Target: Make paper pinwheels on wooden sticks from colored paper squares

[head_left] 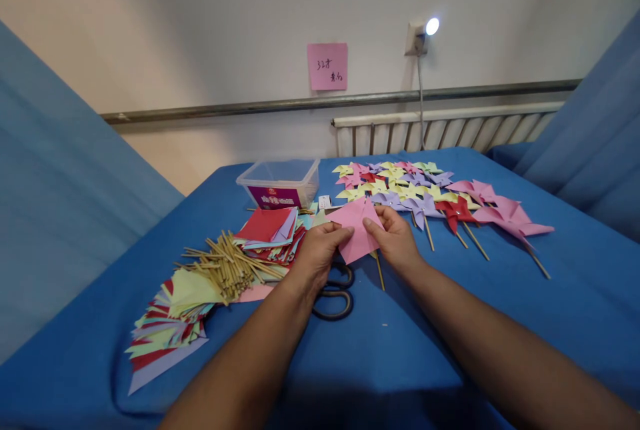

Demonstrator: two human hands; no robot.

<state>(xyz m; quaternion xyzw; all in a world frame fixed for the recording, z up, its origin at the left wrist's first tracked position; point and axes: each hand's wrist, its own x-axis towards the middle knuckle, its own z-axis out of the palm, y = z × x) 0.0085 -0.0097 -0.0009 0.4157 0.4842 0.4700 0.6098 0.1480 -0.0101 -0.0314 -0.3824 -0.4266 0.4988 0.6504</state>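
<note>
Between my two hands is a square of pink paper (357, 233), held up above the table. My left hand (323, 243) pinches its left edge with the thumb on top. On the right side, the thumb and fingers of my right hand (395, 237) grip the same sheet. Black-handled scissors (334, 303) lie under my left wrist, their blades hidden. A thin wooden stick (380, 271) shows just below the paper. To the left sits a stack of coloured paper squares (265, 227), beside a heap of short wooden sticks (227, 267).
Finished paper pinwheels (423, 207) on sticks spread across the right back of the blue-covered table (410, 350). A clear plastic box (280, 180) stands at the back left. A fan of coloured paper (170, 323) lies front left. Blue curtains (65, 170) hang at both sides.
</note>
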